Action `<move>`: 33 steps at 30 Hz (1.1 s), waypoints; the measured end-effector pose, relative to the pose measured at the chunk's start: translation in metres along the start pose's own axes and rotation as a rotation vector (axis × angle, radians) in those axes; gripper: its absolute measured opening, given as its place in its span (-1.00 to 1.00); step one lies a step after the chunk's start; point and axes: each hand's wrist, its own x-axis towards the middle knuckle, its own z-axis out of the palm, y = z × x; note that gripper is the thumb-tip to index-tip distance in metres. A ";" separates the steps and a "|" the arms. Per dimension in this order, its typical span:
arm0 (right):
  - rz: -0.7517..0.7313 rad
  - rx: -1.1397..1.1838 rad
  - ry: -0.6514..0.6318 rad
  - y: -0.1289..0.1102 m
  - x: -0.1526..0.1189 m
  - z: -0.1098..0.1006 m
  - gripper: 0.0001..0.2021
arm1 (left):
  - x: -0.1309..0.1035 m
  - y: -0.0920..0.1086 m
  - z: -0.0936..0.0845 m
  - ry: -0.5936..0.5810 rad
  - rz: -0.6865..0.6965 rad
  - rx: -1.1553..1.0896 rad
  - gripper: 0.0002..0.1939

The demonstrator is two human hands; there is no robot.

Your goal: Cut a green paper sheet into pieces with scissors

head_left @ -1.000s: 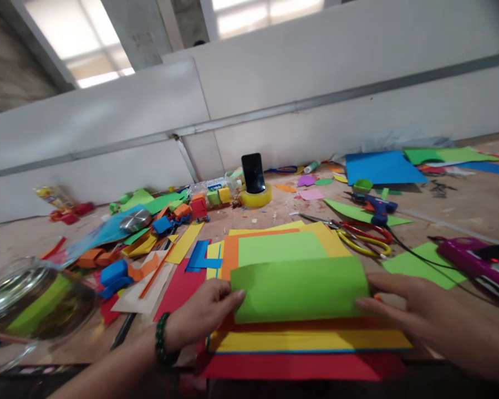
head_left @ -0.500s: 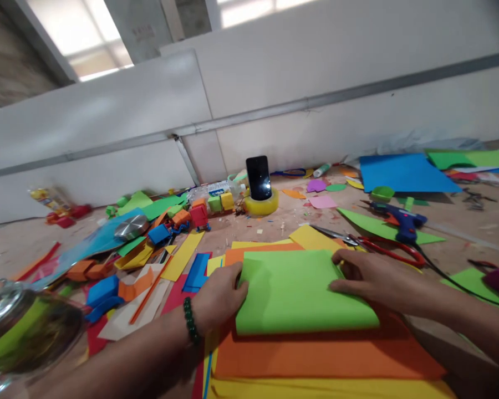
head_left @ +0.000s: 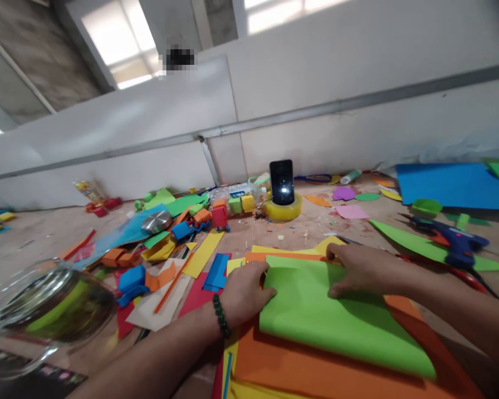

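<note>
A light-green paper sheet is bent over on itself, with a rounded, uncreased fold on its near side. My left hand grips the sheet's left edge, thumb on top; a dark green bead bracelet is on that wrist. At the far right part of the sheet is my right hand, its thumb on the paper and its curled fingers at the far edge. Under the green sheet lie orange paper and yellow paper. Scissors with red handles are partly hidden behind my right forearm.
A glass teapot stands at the left. Folded paper pieces and strips crowd the left middle. Behind them, a phone leans upright in a yellow tape roll. A blue glue gun with its cord lies right.
The view has swung left. My right hand has shifted inward over the sheet's far edge, its fingers less tightly pinched. The sheet's near fold now slants, its right end closer to me.
</note>
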 end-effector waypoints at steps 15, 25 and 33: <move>-0.240 0.234 -0.054 0.001 -0.011 -0.018 -0.68 | 0.009 -0.010 -0.004 0.122 -0.136 -0.927 -0.27; -0.212 0.449 0.029 -0.003 -0.017 -0.022 -0.63 | -0.003 -0.001 -0.011 0.066 -0.163 -1.301 -0.57; 0.081 1.337 0.068 -0.006 -0.018 -0.015 -0.64 | -0.002 -0.006 -0.021 0.230 -0.102 -1.452 -0.62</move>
